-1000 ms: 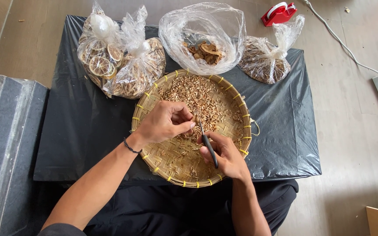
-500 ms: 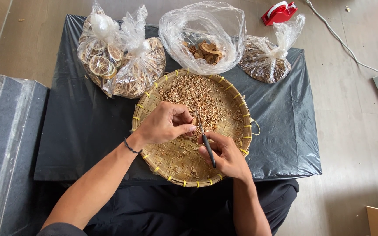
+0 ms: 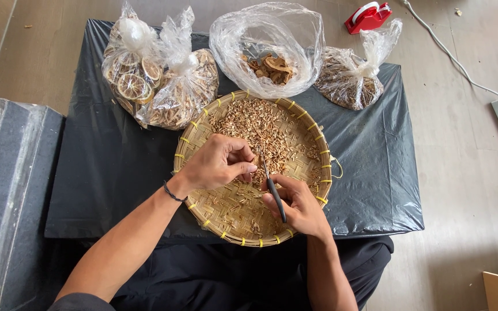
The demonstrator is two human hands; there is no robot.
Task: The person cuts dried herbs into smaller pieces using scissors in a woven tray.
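Over the round woven tray (image 3: 194,141) on the black sheet (image 3: 105,167), our left hand (image 3: 217,164) pinches a small dried piece at its fingertips; our right hand (image 3: 298,207) is curled around dark-handled scissors (image 3: 272,187), tips touching that piece amid chopped bits (image 3: 260,129).

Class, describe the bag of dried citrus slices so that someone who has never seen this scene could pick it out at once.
Start at the black-covered table with the round woven tray in its middle. Four clear plastic bags lie along the far edge behind the tray; the bag of dried citrus slices is the one at the far left. Only it holds round, pale slices with a wheel pattern, while the others hold brown chips and shreds.
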